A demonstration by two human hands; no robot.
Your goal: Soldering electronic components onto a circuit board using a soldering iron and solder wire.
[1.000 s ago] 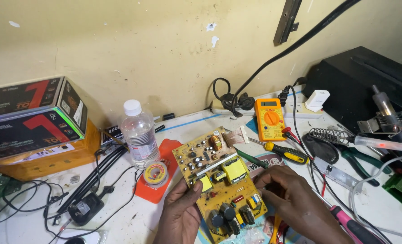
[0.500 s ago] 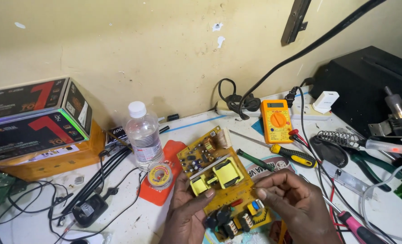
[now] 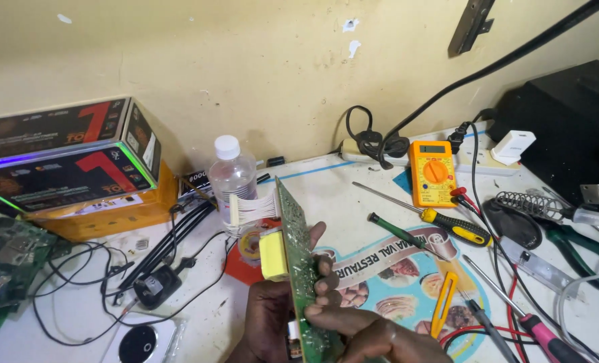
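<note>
I hold a green circuit board (image 3: 301,255) up on its edge above the bench, so I see it nearly side-on. A yellow transformer (image 3: 272,254) sticks out of its left face, and a white bundle of wires (image 3: 249,210) hangs from its top. My left hand (image 3: 269,316) grips the board from the left, with its fingertips wrapped onto the solder side. My right hand (image 3: 380,336) pinches the board's lower edge at the bottom of the view.
Behind the board stands a clear water bottle (image 3: 231,176). To the right lie an orange multimeter (image 3: 432,171), screwdrivers (image 3: 447,225), yellow tweezers (image 3: 444,302) and a coil stand (image 3: 525,205). Stacked boxes (image 3: 64,161), a black adapter (image 3: 153,286) with cables and another board (image 3: 3,255) fill the left.
The board lay flat with its parts facing up; both hands have tipped it up onto its edge and raised it. The view has shifted slightly.
</note>
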